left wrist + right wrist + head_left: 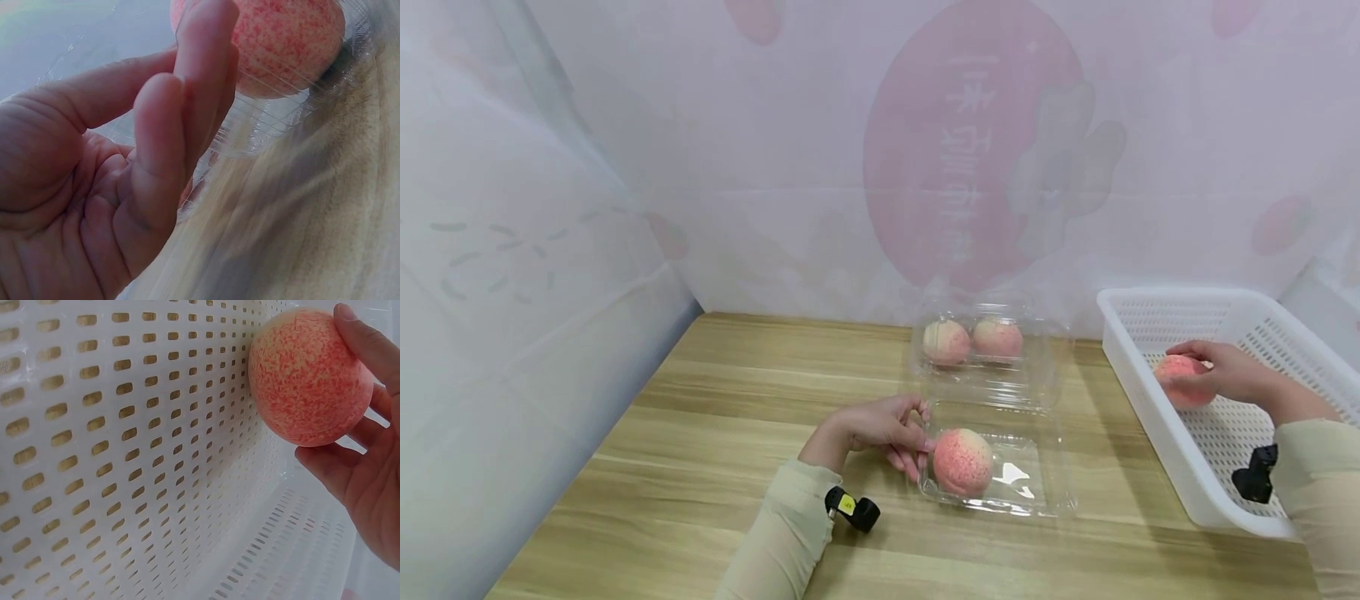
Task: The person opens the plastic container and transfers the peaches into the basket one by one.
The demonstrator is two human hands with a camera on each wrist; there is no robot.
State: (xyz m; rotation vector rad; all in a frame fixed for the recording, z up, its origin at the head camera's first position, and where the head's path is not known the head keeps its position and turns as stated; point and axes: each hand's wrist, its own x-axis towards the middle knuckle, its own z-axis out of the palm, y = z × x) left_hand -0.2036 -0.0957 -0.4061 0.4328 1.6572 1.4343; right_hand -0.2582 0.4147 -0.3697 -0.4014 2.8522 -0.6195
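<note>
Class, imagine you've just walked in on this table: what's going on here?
A person is working with both bare hands. The right hand has a pink-and-yellow ball in its grip, inside the white basket. The left hand holds the left edge of a clear plastic tray, where one similar ball sits towards the left. Just behind it, two more balls show through clear plastic.

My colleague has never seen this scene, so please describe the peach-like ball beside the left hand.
On the wooden table, left of the white basket, is clear packaging. The peach-like ball sits in its near part, beside the left hand. It is alone there; two others sit behind, and one is in the right hand.
</note>
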